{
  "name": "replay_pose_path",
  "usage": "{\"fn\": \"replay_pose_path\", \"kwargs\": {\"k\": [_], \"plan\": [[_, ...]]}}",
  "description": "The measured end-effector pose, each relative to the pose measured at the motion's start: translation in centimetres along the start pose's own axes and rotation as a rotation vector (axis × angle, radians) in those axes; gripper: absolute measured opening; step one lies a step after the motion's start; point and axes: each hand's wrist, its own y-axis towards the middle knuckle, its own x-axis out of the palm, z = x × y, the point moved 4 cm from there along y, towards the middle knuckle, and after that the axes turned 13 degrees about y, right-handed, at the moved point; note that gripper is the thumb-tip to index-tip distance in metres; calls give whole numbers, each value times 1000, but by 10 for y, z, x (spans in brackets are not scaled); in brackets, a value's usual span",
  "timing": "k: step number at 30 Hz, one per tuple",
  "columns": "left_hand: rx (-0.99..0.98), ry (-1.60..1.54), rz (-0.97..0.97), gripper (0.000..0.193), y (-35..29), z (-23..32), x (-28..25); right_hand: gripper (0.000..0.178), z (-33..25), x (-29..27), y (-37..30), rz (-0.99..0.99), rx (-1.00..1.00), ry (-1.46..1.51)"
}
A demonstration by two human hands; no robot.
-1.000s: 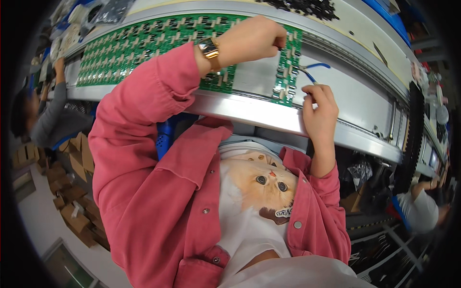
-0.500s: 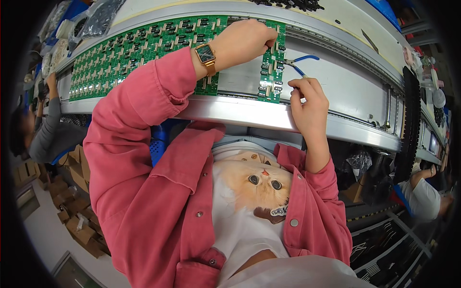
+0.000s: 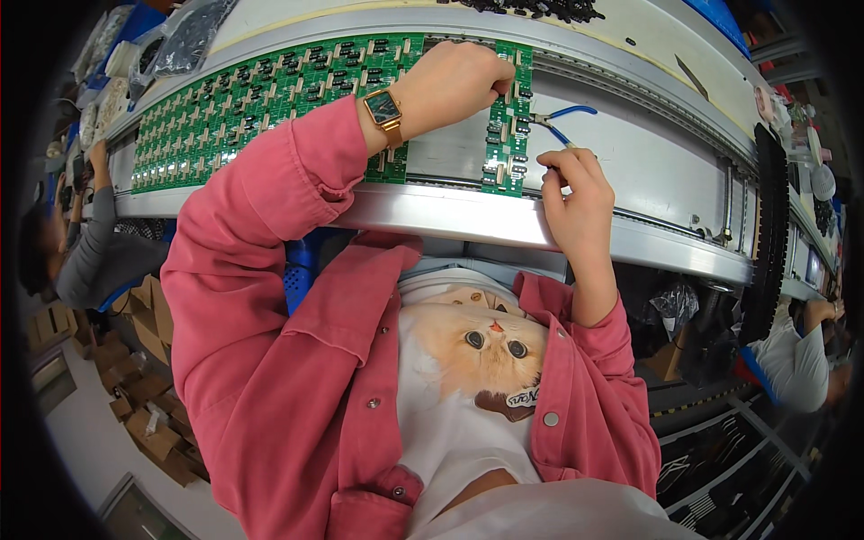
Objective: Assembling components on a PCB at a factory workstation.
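Note:
My left hand (image 3: 463, 83), with a gold watch on its wrist, reaches over a narrow green circuit board (image 3: 508, 135) lying across the rails. Its fingertips are pinched together at the far end of this board, beside small components; whatever is between them is hidden. My right hand (image 3: 583, 193) rests over the near rail, right of the board's near end. Its index finger and thumb are curled toward each other, and I cannot make out anything between them. Blue-handled pliers (image 3: 567, 112) lie just right of the board.
Several joined green circuit boards (image 3: 270, 99) fill the rails to the left. Metal front rail (image 3: 450, 214) runs along my side. Black small parts (image 3: 549, 7) are heaped beyond the far rail, with a knife-like blade (image 3: 691, 76) at right. Co-workers sit at both sides.
My left hand has shifted slightly down toward me, still at the board's far end. The narrow board sits a little further left. My right hand has barely moved.

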Motion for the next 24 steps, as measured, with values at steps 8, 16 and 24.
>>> {"fn": "replay_pose_path", "kwargs": {"k": [8,16,24], "plan": [[-173,276,-173,13,25,-48,-32,20,-2,-7,1,-15,15,85],[-258,169,9,13,41,-193,32,20,-15,-37,56,-217,-42,125],[-212,115,76,12,47,-178,33,17,7,-9,107,-326,-148,-7]]}}
